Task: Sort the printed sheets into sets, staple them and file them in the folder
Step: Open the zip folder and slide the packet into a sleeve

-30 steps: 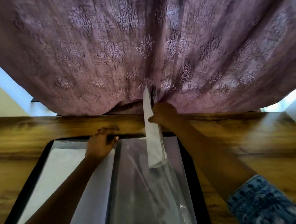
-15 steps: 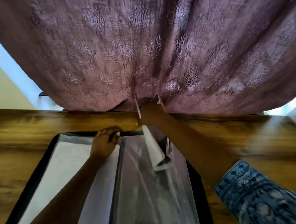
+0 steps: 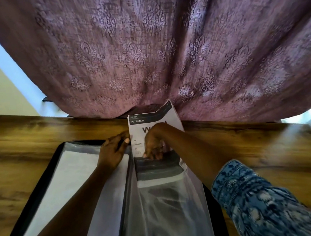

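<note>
White printed sheet [image 3: 152, 122] lies on the far half of the open black folder with clear plastic sleeves [image 3: 50, 173]. Its long axis runs straight away from the person. Header end points at the mauve patterned curtain [image 3: 146, 54], near end sits at the mouth of the right-hand clear sleeve [image 3: 168, 205]. Print reads upright from the head view. Black header band says "2B" and under it "KITCHEN". Below that a big bold "W", rest hidden by the wrist. Small lines down the left margin are mostly blurred; one looks like "Kitchen". Far right corner of the sheet curls up against the curtain. Right hand [image 3: 153, 142] is on top of the sheet, fingers bent down, tips at the sleeve mouth; can't tell if it pinches the paper or only presses it. Left hand [image 3: 113, 154] rests on the far edge of the left sleeve by the spine, fingers fairly straight, not wrapped round anything, tips touching the sheet's left edge. Left sleeve holds a plain white page [image 3: 72, 182]. A dark grey band [image 3: 158, 168] shows through the plastic just near of the right fingertips; can't tell which sheet it belongs to. Folder sits on a brown wood-grain desk [image 3: 21, 156], spine pointing away. Blue patterned cuff [image 3: 258, 199] on the right forearm.
</note>
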The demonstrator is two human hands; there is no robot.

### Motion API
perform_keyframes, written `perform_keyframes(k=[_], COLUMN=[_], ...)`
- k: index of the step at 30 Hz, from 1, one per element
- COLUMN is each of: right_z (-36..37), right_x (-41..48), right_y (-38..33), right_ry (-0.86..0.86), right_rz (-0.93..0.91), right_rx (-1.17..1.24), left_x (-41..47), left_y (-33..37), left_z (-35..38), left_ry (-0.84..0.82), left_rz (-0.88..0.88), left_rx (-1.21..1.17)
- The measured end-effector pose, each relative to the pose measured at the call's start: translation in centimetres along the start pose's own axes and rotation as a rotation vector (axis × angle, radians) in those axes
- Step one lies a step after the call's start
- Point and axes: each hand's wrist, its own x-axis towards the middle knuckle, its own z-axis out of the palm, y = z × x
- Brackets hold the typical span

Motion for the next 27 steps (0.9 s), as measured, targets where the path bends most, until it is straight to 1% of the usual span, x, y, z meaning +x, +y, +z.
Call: perform_keyframes(k=[4,5,6,7,8,11,12,13,14,15,16,17,18,20,22,24,27], right_z=[0.1,0.2,0.3,0.4,0.4,0.0,-0.1,-0.1,-0.1,-0.2,-0.3,-0.4,-0.6,-0.7,-0.6,-0.3,0.2], right_x=[-1.7,-1.7,-1.5,-1.3,-1.1,-0.8,-0.7,-0.6,-0.2,-0.2,0.1,0.5,0.9,0.8,1.2,1.5,2.1], right_y=[4.7,6.0,7.1,8.0,8.6,9.8,10.1,10.3,10.7,11.0,11.4,11.7,12.0,12.4,13.1,13.5,13.7], right_ry=[-0.054,-0.049,-0.002,0.116,0.281,0.730,0.922,1.096,1.222,1.265,1.215,1.147,1.071,0.946,0.874,0.845,0.939], right_rz=[0.131,0.140,0.141,0.120,0.082,0.008,-0.001,0.006,0.042,0.078,0.103,0.086,0.025,-0.134,-0.225,-0.267,-0.280], right_rx=[-0.022,0.005,0.047,0.087,0.096,-0.044,-0.025,0.082,0.163,0.228,0.278,0.344,0.484,0.857,1.077,1.201,1.336], left_x=[0.2,0.2,0.1,0.0,0.0,0.0,0.0,0.0,0.0,0.0,0.0,0.1,0.1,0.2,0.1,0.0,-0.1], left_y=[-0.1,-0.2,-0.1,0.2,0.4,0.7,0.6,0.5,0.4,0.4,0.4,0.4,0.3,0.1,0.1,0.5,0.9], left_z=[0.2,0.2,0.3,0.2,0.2,0.1,0.1,0.1,0.2,0.2,0.2,0.2,0.2,0.2,0.1,0.0,0.1], left_ry=[-0.054,-0.052,-0.054,-0.056,-0.058,-0.057,-0.055,-0.054,-0.054,-0.053,-0.055,-0.063,-0.070,-0.072,-0.052,-0.024,-0.007], left_rz=[0.060,0.065,0.065,0.060,0.053,0.067,0.071,0.069,0.068,0.071,0.071,0.067,0.062,0.050,0.046,0.044,0.036], left_rx=[0.158,0.185,0.206,0.223,0.239,0.292,0.306,0.311,0.313,0.317,0.323,0.330,0.332,0.318,0.285,0.250,0.243])
